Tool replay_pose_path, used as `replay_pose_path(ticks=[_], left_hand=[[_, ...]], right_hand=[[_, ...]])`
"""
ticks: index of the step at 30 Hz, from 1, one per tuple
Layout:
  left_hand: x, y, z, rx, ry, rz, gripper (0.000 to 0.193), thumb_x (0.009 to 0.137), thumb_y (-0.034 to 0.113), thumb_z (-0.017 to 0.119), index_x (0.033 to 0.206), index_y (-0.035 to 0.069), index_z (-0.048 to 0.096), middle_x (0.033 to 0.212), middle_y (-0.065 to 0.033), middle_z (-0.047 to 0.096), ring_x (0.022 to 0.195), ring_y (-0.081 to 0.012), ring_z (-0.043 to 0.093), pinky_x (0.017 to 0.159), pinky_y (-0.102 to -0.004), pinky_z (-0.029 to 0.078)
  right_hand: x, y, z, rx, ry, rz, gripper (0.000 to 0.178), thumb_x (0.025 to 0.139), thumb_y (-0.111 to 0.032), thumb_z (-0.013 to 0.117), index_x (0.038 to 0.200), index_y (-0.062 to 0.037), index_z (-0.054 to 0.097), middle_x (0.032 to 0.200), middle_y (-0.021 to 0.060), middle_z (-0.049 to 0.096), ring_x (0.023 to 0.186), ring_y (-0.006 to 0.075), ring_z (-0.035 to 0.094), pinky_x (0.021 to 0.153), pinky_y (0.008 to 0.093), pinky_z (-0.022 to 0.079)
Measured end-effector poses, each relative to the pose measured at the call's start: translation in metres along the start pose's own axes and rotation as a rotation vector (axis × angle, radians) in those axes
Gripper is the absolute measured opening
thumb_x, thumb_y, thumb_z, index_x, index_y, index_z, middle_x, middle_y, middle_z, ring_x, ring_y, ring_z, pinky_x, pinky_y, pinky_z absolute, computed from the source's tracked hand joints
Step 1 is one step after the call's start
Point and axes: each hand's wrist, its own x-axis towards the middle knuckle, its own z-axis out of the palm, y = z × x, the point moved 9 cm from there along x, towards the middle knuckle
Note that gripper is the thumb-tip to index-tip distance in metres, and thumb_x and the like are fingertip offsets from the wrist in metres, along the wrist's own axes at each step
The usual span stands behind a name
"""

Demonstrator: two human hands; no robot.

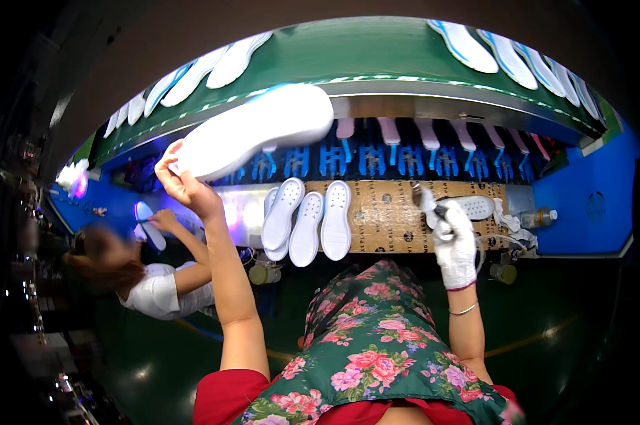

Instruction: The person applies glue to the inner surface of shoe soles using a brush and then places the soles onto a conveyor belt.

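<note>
My left hand is bare and raised, gripping one end of a large white shoe sole between thumb and fingers. That sole is held in the air, in front of the conveyor's edge. On my right hand is a white glove; its fingers close around a small dark-handled tool that looks like a brush, its head blurred. Beside the glove, a light grey sole with small holes lies on the cardboard. Several white soles lie on the bench between my hands, some overlapping.
A green conveyor carries soles at both ends. Below it is a row of blue holders with pink-tipped pieces. Printed cardboard covers the bench. A jar and white cloth stand at right. A co-worker at left holds another sole.
</note>
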Motion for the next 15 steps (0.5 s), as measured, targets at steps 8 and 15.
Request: replay_pose_path(ticks=[8,15], left_hand=[[-0.169,-0.04,0.089,-0.228,-0.442,-0.909,0.039,0.094,0.009,0.054,0.133,0.002,0.055,0.126,-0.0092,0.061,0.104,-0.0156,0.063,0.091,-0.0282,0.051],[-0.33,-0.012,0.116,-0.785,-0.456,-1.623,0.074,0.102,0.059,0.026,0.148,0.002,0.038,0.143,-0.016,0.052,0.13,-0.0278,0.053,0.11,-0.0436,0.043]], right_hand=[[-0.031,0.001,0.102,-0.259,-0.2,-0.012,0.023,0.087,0.004,0.064,0.111,0.0064,0.065,0.102,0.0186,0.07,0.064,0.0112,0.057,0.054,0.0203,0.046],[-0.045,0.031,0.154,-0.564,-0.432,0.005,0.017,0.085,0.002,0.069,0.102,0.0038,0.071,0.09,0.0049,0.069,0.073,0.0095,0.061,0.062,0.0215,0.047]])
